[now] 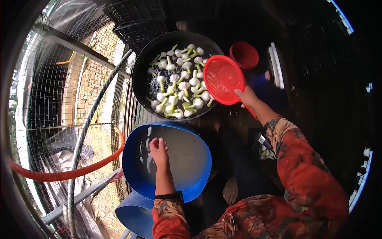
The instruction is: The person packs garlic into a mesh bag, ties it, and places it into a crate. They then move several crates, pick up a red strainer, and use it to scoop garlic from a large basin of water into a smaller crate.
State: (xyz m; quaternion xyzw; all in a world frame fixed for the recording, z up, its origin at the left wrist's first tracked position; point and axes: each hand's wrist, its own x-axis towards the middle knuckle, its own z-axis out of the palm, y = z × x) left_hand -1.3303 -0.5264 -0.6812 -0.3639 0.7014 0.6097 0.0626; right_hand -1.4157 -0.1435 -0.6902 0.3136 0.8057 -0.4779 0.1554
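Note:
My right hand (pixel 248 96) is closed round the handle of a red plastic strainer (pixel 225 79), which is tilted beside the right rim of a wide black pan. The strainer's bowl appears to have nothing in it. In the black pan (pixel 139 85), many white garlic bulbs (pixel 184 86) with short green stems lie in shallow water. My left hand (pixel 159 150) hangs over a blue tub (pixel 206 159) of cloudy water, its fingers slightly bent and apart, holding nothing.
A red bowl (pixel 244 55) stands behind the strainer. Another blue container (pixel 135 217) sits below the tub. An orange hose (pixel 71 174) and a black pipe (pixel 93 109) run along the wire mesh at left. Dark crates (pixel 139 34) stand at the back.

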